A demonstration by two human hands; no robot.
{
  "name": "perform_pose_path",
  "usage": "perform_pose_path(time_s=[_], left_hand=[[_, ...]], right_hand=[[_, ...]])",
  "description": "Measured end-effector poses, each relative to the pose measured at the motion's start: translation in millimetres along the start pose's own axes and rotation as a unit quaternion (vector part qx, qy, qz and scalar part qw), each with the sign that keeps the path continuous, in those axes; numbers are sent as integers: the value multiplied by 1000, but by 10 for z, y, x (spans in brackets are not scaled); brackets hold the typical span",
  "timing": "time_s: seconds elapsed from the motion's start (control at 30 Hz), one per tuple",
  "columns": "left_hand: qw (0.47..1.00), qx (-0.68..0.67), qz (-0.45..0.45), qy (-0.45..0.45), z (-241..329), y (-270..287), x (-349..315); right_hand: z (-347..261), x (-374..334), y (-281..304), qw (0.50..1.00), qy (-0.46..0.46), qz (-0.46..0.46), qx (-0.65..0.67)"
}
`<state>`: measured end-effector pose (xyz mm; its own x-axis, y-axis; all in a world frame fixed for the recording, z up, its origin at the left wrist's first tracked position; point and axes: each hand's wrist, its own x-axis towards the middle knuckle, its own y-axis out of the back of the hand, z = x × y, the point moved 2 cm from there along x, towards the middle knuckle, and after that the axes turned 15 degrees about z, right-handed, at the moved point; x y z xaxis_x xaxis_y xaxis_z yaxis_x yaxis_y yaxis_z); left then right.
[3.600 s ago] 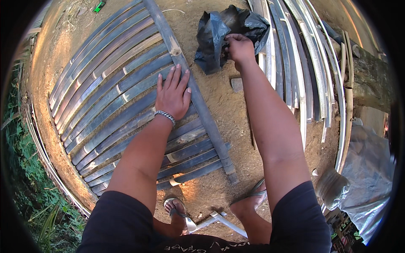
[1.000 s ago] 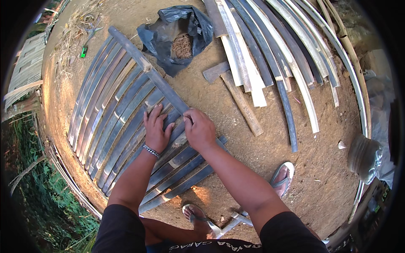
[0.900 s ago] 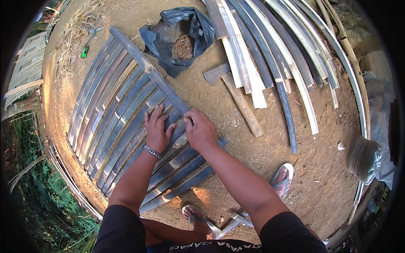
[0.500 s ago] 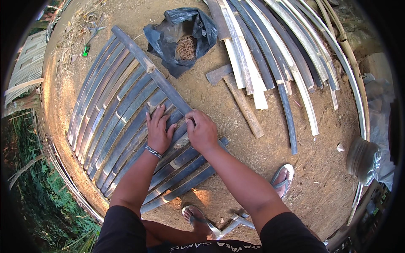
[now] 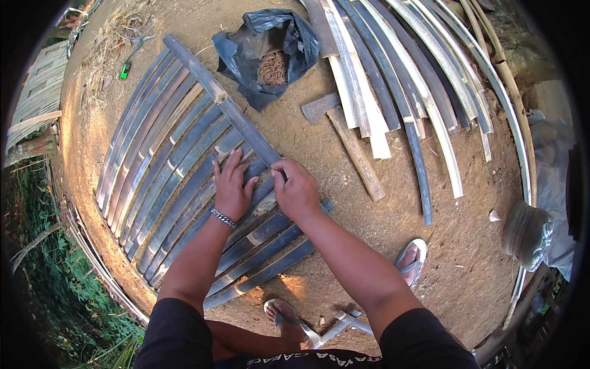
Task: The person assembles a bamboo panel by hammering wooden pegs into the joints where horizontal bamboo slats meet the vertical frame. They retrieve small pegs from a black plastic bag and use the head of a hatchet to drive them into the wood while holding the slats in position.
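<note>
Split-bamboo slats (image 5: 178, 169), dark and pale, lie side by side on the dirt under a dark bamboo crossbar (image 5: 195, 69). Across the slats beside the crossbar's near end rests my left hand (image 5: 232, 189), palm down with fingers spread. My right hand (image 5: 296, 190) is closed at that near end, thumb and fingers pressed together; whatever it pinches is hidden by the fingers. Beyond the crossbar sits an open black plastic bag (image 5: 241, 64) containing a bundle of thin, rusty-brown pieces (image 5: 273, 67). A wooden-handled tool with a flat metal head (image 5: 354, 154) lies to the right.
Many long bamboo strips (image 5: 424, 101) are piled at the upper right. A large clear plastic bottle (image 5: 521, 232) stands at the right edge. A small green object (image 5: 125, 69) lies far left. My sandalled feet (image 5: 289, 320) and some crossed pale strips (image 5: 351, 321) are near me.
Both hands keep nearly the same place and pose. The view has shifted very slightly; nothing is visibly taken up or let go.
</note>
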<state>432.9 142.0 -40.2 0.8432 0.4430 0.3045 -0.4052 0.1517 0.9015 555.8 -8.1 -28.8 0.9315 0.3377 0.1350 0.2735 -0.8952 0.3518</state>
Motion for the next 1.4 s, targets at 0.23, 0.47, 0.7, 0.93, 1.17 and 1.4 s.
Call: perform_pose_path(time_s=[0.23,0.47,0.7,0.93,1.17,1.4], left_hand=[[1000,-8,-4,11,-7,-18,-12],[999,-29,6,25,-22,-2,-7],[996,-70,40,26,35,61,134],[999,-4,-45,14,51,-101,490],[998,4,-56,3,48,-104,475],[998,-11,-53,13,88,-73,521]], right_hand=[[36,-8,-15,1000,-9,-5,-19],[60,-27,-56,997,-48,-12,-52],[71,-20,-57,998,-35,-3,-54],[132,-54,-59,998,-63,-4,-8],[161,-3,-44,976,-206,-16,72],[149,154,-114,938,-293,-59,173]])
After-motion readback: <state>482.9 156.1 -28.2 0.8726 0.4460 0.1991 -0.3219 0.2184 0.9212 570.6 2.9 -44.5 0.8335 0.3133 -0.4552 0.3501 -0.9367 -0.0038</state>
